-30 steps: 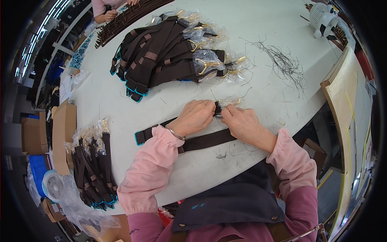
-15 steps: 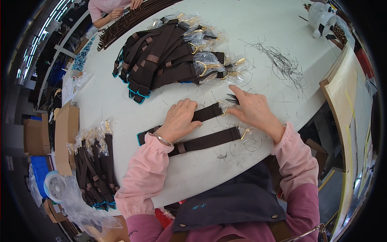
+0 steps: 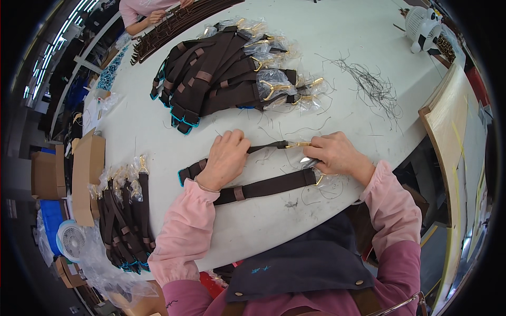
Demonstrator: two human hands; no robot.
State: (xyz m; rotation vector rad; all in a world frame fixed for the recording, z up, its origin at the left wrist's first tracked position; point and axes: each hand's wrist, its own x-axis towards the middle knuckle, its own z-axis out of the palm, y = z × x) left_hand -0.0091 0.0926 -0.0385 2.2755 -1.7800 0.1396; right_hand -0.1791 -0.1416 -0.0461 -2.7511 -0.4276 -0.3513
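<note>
A dark brown webbing strap (image 3: 266, 146) is stretched between my hands, turned on edge in the middle. My left hand (image 3: 225, 160) grips it, and its teal-edged end (image 3: 184, 174) shows beyond the wrist. My right hand (image 3: 340, 152) is closed at the strap's gold hook (image 3: 299, 144), pinching its end. Small dark scissors (image 3: 310, 161) are also in that hand, their blades sticking out below the fingers. Just nearer to me lies a second brown strap (image 3: 274, 186) with a leather-like loop (image 3: 239, 193) and a plastic-wrapped gold hook (image 3: 319, 179).
A large pile of straps (image 3: 211, 79) lies at the back. A smaller bunch (image 3: 122, 218) hangs over the left edge. Loose threads (image 3: 371, 89) form a heap at right. A white fan (image 3: 423, 29), cardboard box (image 3: 87, 176) and leaning board (image 3: 448, 116) border the table. A co-worker's hand (image 3: 156, 17) shows far left.
My right hand has closed at the hook end and turned the scissors downward. My left hand has shifted left. The strap between them has twisted from flat onto its edge.
</note>
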